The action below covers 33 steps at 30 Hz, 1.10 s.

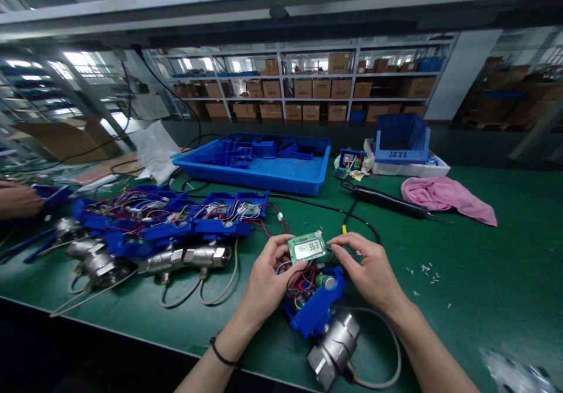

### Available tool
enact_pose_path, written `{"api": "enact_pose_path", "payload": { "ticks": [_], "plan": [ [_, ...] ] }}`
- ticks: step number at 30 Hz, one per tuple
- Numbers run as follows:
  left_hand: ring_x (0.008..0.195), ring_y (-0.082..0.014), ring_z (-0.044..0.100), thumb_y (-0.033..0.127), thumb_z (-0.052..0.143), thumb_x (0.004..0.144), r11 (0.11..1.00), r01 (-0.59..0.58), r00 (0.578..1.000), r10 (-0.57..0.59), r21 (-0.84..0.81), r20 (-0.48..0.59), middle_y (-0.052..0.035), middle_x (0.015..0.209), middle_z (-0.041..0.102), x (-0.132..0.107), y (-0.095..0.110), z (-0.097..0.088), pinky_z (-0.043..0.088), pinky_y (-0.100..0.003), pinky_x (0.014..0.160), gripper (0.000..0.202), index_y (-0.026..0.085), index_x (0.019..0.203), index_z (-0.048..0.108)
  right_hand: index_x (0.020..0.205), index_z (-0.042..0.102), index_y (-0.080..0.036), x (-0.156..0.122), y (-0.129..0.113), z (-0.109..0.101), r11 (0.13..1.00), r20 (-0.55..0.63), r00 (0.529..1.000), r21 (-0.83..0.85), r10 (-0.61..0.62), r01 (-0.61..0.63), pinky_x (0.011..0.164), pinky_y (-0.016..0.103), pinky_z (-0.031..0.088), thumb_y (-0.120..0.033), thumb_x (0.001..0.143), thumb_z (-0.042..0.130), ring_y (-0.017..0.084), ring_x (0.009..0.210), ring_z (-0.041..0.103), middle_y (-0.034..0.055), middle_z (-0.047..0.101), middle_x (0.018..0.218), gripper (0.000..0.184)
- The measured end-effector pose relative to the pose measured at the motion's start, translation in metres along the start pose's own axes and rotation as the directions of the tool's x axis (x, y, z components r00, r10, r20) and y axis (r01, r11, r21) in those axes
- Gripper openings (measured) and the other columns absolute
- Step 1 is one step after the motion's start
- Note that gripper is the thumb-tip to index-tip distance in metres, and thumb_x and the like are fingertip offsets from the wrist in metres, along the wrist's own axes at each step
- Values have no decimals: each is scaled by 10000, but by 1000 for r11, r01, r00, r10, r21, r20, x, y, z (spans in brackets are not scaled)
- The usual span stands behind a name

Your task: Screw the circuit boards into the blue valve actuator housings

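My left hand (268, 275) grips a small green circuit board with an LCD display (308, 248), thumb at its lower edge; the screen reads about 3.63. At the board's right edge, the fingers of my right hand (369, 267) are pinched together, and what lies between them is too small to make out. Red and dark wires run from the board down into an open blue housing (316, 314) just below. That housing is joined to a metal valve body (335, 349) lying tilted on the green bench, with a grey cable looping to the right.
Several similar blue housings (224, 227) with metal valves stand left. Behind is a blue tray (255, 176) of blue parts. A black-handled tool (389, 199), pink cloth (446, 196) and blue bin (401, 138) lie right. Another person's hand (17, 199) shows far left.
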<state>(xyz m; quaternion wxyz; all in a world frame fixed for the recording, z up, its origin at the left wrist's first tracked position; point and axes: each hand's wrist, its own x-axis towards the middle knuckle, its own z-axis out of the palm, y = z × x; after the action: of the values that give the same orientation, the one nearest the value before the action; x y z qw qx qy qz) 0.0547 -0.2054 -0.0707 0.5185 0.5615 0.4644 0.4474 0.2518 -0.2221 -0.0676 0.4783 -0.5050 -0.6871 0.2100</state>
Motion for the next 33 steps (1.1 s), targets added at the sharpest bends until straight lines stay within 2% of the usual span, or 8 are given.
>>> {"api": "enact_pose_path", "payload": {
  "ticks": [3,7,13,16,19,22,27,33],
  "plan": [
    [636,-124,606,445,694,698,993,118,993,-118,24,-18,-44,829,705,8,-2,-3,426,-221,573,373,161,905,569,963,661,-232,0,3,1,1000,-48,999,-21,-15,14,860,325,465,-320,878,537,159,938,613,24,686,966,175],
    [428,-77,434,646,559,716,960,265,964,-265,90,-11,-33,612,644,17,-4,-5,270,-218,440,512,137,665,577,1067,618,-225,1,11,3,986,-56,990,-115,-131,123,920,347,464,-335,846,593,165,991,597,34,666,1033,247],
    [410,-80,375,720,514,675,960,247,967,-253,128,30,2,491,552,21,-2,-3,238,-228,445,581,153,554,545,1298,470,-207,5,18,3,949,223,971,-277,-89,151,1009,391,434,-245,840,561,203,1187,510,92,543,1273,469],
    [396,-77,328,716,481,694,966,206,974,-218,158,63,23,451,502,22,-6,-4,223,-231,442,575,166,535,527,1340,429,-175,9,17,3,941,290,956,-330,28,73,995,434,445,-260,811,596,240,1170,537,122,552,1286,561],
    [394,-78,305,676,465,722,966,171,979,-188,194,74,41,424,452,22,-12,-6,217,-232,441,537,178,524,500,1278,500,-148,12,20,8,943,303,948,-333,94,13,928,443,489,-266,802,611,255,1056,612,130,624,1193,503],
    [414,-90,349,590,491,746,960,147,982,-170,240,80,35,459,497,21,-17,-8,229,-231,447,441,176,598,523,1213,553,-154,12,26,16,953,304,948,-304,93,4,876,395,522,-244,820,588,229,984,649,104,674,1110,405],
    [438,-96,369,489,545,740,923,137,981,-176,359,79,18,492,550,19,-22,-12,216,-235,458,343,173,608,529,1266,504,-173,8,32,21,961,276,960,-275,42,37,965,357,476,-197,841,546,197,1110,597,96,621,1223,427],
    [419,-83,353,469,544,710,954,193,959,-233,232,162,5,505,573,23,-26,-10,239,-224,459,311,175,617,511,1243,504,-140,8,27,20,940,307,952,-327,6,100,909,425,505,-199,830,559,254,1058,601,122,625,1134,420]
  ]
}}
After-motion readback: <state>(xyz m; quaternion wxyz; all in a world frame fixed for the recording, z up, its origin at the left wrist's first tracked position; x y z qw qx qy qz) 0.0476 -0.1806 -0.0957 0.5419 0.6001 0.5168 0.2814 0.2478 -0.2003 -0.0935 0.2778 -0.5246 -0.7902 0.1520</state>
